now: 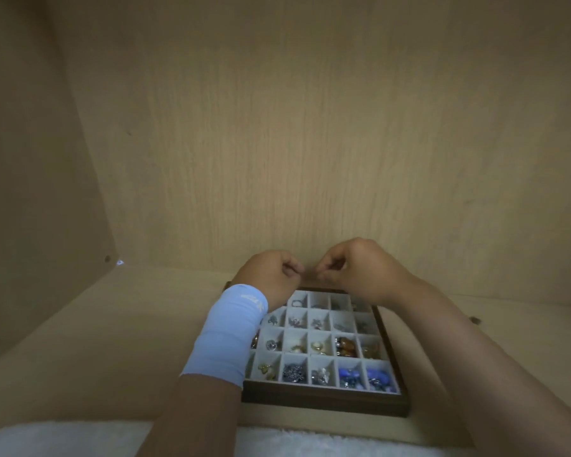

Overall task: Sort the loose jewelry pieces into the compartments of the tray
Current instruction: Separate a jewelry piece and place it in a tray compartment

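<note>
left hand [271,272] and right hand [353,268] hovered over far rim of dark wooden tray with white compartments [323,400] on pale wood shelf [112,341] | each grip was curled tight, fingertips nearly met; held piece too small to tell | judged best: lower into matching compartment before release

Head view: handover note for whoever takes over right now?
Left hand and right hand: fingers curled, fingertips almost meeting above the far edge of the dark wooden-framed tray with white compartments; anything pinched is too small to see.
Done: most visible compartments hold pieces, blue beads at near right.
To do: place whatever is held; no loose pieces show outside the tray.
</note>
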The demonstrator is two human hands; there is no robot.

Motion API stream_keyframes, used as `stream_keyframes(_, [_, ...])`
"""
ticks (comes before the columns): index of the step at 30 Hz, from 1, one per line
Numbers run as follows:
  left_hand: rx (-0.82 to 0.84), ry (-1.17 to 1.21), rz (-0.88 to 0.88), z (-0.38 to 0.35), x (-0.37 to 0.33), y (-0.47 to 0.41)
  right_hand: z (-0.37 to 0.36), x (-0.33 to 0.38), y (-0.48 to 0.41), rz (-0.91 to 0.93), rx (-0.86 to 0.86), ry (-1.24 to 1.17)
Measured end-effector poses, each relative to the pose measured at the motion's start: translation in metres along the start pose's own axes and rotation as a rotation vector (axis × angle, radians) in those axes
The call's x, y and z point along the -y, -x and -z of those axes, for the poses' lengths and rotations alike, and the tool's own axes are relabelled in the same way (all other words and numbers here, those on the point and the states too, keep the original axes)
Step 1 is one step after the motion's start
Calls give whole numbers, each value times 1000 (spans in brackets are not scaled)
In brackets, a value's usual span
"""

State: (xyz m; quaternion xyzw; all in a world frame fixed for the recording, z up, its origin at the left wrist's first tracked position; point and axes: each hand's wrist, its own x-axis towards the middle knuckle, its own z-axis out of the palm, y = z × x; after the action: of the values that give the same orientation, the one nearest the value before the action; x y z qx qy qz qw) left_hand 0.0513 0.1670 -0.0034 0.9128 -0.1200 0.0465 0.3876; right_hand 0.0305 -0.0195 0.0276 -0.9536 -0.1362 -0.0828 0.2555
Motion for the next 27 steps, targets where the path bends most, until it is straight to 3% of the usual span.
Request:
stream_keyframes(7, [115, 28, -218, -44, -54, 13, 78, -91, 52, -151, -198, 4])
stream_keyframes(17, [195, -102, -217, -119, -119, -9, 77, -165, 80, -376, -45, 30])
stream_keyframes(21, [149, -254, -139, -144, -128, -21, 62, -171, 77, -378, -40, 73])
stream_keyframes(27, [174, -429, -148, -156, -131, -27, 51, -166, 70, -242, -44, 221])
